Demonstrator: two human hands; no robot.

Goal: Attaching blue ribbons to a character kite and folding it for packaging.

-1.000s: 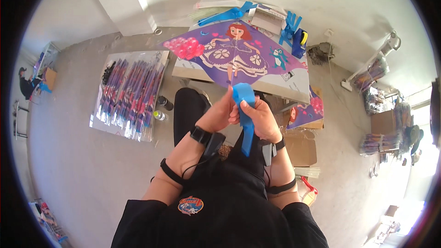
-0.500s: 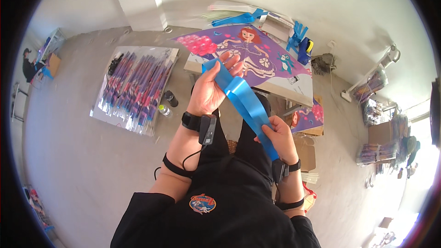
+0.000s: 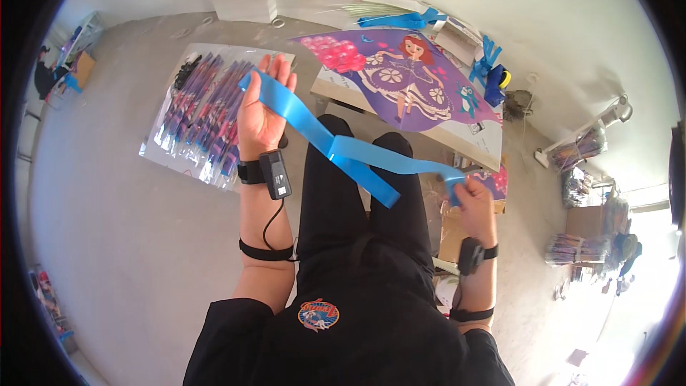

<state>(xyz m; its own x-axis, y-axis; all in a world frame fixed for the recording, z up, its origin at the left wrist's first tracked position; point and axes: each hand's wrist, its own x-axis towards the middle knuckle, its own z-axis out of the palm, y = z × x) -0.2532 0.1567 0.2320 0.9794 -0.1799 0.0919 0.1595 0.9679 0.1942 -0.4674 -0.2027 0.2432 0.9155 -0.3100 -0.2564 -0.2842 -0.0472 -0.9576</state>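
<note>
Left hand (image 3: 263, 121): palm up, opened wide with fingers extended; the ribbon crosses it at the base of the thumb, not gripped in a fist.
Right hand (image 3: 477, 204): nearly closed, pinching the ribbon's other side between thumb and fingers.
Change: the two hands have moved well apart, and the bunched ribbon is now drawn out; it seems the length is being opened up.
Long glossy blue ribbon (image 3: 304, 125): strung between both hands above the lap, doubled near its middle, one loose tail hanging over the thighs.
Purple diamond-shaped printed sheet (image 3: 425, 104): flat on the white table (image 3: 489, 144) ahead, apart from the ribbon.
Navy tape dispenser (image 3: 493, 91): on the table's far right side.
Clear-wrapped slim purple packs (image 3: 204, 104): beyond the left hand, in rows.
</note>
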